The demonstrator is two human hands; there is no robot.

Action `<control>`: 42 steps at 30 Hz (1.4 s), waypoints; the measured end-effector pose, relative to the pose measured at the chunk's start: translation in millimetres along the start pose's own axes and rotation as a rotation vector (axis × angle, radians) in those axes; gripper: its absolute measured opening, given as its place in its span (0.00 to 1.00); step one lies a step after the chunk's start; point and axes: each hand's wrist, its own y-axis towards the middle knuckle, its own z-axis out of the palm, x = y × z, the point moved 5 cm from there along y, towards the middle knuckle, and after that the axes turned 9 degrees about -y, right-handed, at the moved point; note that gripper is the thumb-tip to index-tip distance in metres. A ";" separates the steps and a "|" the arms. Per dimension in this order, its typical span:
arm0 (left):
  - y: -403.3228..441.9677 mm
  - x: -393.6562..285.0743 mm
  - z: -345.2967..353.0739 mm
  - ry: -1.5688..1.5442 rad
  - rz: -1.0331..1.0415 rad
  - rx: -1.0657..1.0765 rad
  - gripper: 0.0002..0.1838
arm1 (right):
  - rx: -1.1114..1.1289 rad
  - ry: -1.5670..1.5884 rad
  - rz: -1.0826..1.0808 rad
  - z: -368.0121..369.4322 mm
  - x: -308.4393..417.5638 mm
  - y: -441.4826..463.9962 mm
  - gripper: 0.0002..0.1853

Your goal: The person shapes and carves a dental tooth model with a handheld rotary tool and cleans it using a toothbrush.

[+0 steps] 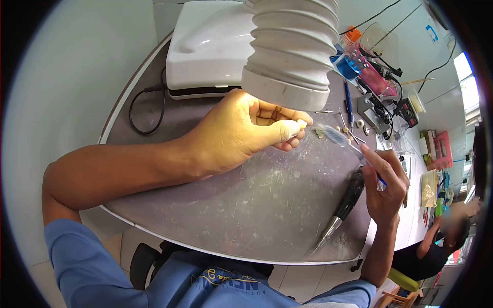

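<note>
My left hand [241, 128] is under the white hose mouth, thumb and fingertips closed on a small tooth-coloured piece [301, 123] that looks like a dental crown. My right hand [386, 182] grips a toothbrush [336, 136] with a clear and blue handle. The brush head, a little blurred, points at the piece from the right; whether the bristles touch it I cannot tell. Below the brush, a black rotary handpiece [351, 197] lies on the grey bench top [246, 210], its metal tip toward the front edge. Several small pale pieces and thin tools lie behind the brush head.
A ribbed white suction hose [292, 46] hangs low over my left hand. Behind it stands a white machine [210, 46] with a black cable [131, 115]. A blue pen-like tool [349, 105], a control box [374, 114] and a pink holder [377, 74] stand at the right. Another person [431, 246] sits far right.
</note>
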 end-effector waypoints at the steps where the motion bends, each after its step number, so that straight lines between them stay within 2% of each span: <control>1: -0.1 -0.7 0.9 0.002 -0.006 -0.005 0.14 | -0.017 -0.007 0.023 -1.7 -3.8 -1.5 0.17; 4: -0.7 -2.1 1.7 -0.016 -0.055 -0.012 0.14 | -0.067 -0.037 0.053 -5.0 -8.9 -2.0 0.17; 6: -0.2 -4.3 2.2 0.110 -0.033 0.043 0.17 | -0.061 -0.035 0.059 -4.9 -7.7 -2.8 0.16; 15: -0.9 -5.5 3.3 0.180 -0.055 0.021 0.16 | -0.041 0.044 0.161 9.1 1.8 -6.0 0.16; 18: -0.3 -2.9 4.3 0.107 -0.055 0.044 0.14 | -0.089 0.099 0.137 15.8 9.7 -0.5 0.17; 21: -3.2 -1.7 3.8 0.079 -0.064 0.012 0.12 | -0.104 0.061 0.011 16.5 24.2 7.1 0.20; 27: 0.5 -0.4 1.4 0.101 -0.027 0.063 0.12 | 0.004 0.049 -0.006 6.3 19.2 4.7 0.25; 30: -0.4 -4.2 3.4 0.164 -0.044 0.079 0.13 | -0.024 -0.040 0.030 -5.4 12.4 -1.0 0.27; 36: -2.2 -1.3 2.0 0.048 -0.111 0.010 0.15 | -0.109 -0.044 0.151 -11.4 10.2 -4.4 0.23; 42: -2.4 -0.1 4.4 0.085 -0.046 0.070 0.13 | -0.121 -0.006 0.024 -2.2 36.9 6.6 0.25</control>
